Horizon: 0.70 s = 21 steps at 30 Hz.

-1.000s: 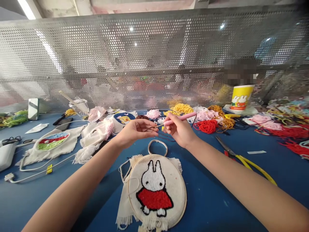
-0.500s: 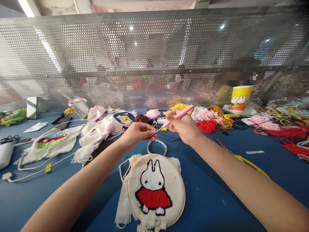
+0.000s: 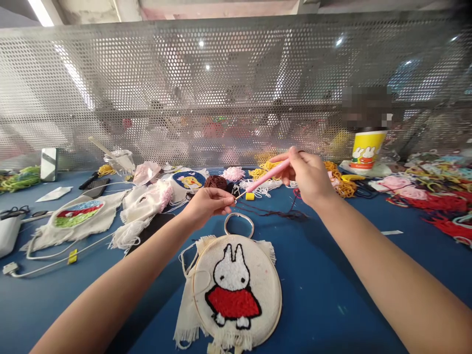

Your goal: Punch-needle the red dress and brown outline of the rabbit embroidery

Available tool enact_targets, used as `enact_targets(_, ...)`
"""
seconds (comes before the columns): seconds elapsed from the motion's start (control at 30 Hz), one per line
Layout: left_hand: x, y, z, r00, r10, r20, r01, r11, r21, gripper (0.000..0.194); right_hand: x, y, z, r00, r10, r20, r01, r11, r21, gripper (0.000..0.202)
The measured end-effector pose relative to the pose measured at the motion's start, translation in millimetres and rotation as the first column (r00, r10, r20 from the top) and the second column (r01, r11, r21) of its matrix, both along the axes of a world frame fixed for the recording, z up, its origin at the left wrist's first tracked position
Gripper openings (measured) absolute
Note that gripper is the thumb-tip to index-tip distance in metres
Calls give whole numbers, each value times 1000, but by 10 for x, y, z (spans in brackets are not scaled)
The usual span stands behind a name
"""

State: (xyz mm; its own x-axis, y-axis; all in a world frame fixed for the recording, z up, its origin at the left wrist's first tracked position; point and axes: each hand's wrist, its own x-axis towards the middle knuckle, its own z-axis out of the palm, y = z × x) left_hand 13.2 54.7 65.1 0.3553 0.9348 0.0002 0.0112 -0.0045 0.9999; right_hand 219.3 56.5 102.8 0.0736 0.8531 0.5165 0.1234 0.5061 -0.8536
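A pink punch needle slants between my hands, its thin metal shaft pointing down to the left. My left hand is closed in a pinch at the needle's tip; any thread between those fingers is too small to make out. At the rear end of the pink handle, the fingers of my right hand are closed on it. Below lies a round embroidery hoop with cream cloth, bearing a white rabbit in a red dress outlined in black. A small pale ring touches the hoop's top edge.
Dark yarn strands lie under my right hand. Behind are a brown yarn ball, pink yarn and a yellow cup. Left are a stitched cloth and a white cable. A perforated metal screen stands behind.
My right hand has shifted right and slid toward the rear of the handle, baring more of it. The punch needle's tip moved slightly left. My left hand stays nearly in place.
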Motion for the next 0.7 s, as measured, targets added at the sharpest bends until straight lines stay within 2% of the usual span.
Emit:
enact_targets(0.13,-5,29,-79,990,11,-142,5,994,113,9,78,-15,45,985,-36,168,32,999,31,45)
enact_targets(0.33,16,-6,-117,947,57,-316,20,972,235,18,57,-62,76,927,-224,300,182,970,161,43)
enact_targets(0.5,47,-13,-157,937,73,-342,21,965,262,19,63,-91,116,879,-338,337,254,929,268,37)
enact_targets(0.7,77,50,-304,948,-54,-312,123,971,207,17,109,-61,140,887,-348,305,273,925,263,27)
